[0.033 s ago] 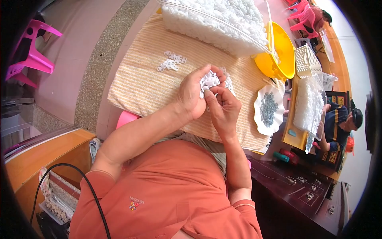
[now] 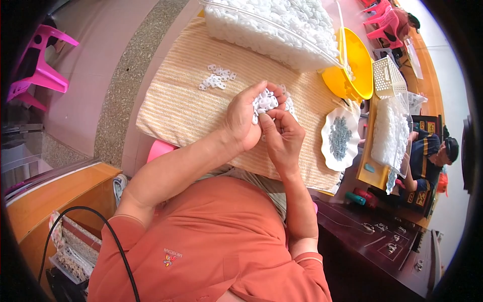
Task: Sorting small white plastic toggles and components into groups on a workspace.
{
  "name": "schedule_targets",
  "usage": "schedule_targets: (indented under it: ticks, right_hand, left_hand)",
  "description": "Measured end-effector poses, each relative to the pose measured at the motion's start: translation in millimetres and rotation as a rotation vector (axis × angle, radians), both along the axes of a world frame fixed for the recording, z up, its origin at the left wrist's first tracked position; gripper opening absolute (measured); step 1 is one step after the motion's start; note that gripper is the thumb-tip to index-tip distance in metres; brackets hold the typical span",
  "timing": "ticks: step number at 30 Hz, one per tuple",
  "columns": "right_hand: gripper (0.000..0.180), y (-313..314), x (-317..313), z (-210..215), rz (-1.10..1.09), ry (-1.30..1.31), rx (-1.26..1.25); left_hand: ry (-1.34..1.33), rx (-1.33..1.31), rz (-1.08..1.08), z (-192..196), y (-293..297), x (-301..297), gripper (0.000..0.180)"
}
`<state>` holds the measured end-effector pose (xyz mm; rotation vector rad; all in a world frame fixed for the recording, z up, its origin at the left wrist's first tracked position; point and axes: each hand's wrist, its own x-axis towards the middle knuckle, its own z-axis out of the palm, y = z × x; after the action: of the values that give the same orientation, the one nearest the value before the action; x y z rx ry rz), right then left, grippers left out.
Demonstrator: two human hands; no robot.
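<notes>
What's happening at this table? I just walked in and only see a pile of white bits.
A person in an orange shirt is working over a striped cloth. The left hand cups a handful of small white rings, and the right hand picks at them with its fingertips. A few loose rings lie on the cloth, with a big clear bag of white pieces behind and a white scalloped dish of grey parts to the right.

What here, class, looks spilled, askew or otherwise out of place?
Little stands out. A small cluster of white rings lies loose on the striped mat, apart from the handful in the left hand.
</notes>
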<state>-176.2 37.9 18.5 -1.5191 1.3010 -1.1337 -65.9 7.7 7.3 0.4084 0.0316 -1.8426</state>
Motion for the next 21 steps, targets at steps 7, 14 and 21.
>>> schedule_targets:
  ticks: [7, 14, 21]
  right_hand:
    - [0.015, -2, -2, 18, 0.041, -0.280, 0.185]
    - [0.019, -49, -11, 79, 0.171, -0.091, 0.226]
    - [0.021, -129, 53, 74, 0.700, 0.489, -0.054]
  left_hand:
    - [-0.010, 0.043, 0.007, 4, -1, 5, 0.024]
    - [0.039, -0.022, -0.041, 0, 3, 2, 0.021]
    - [-0.006, 0.001, -0.057, -5, 8, -5, 0.019]
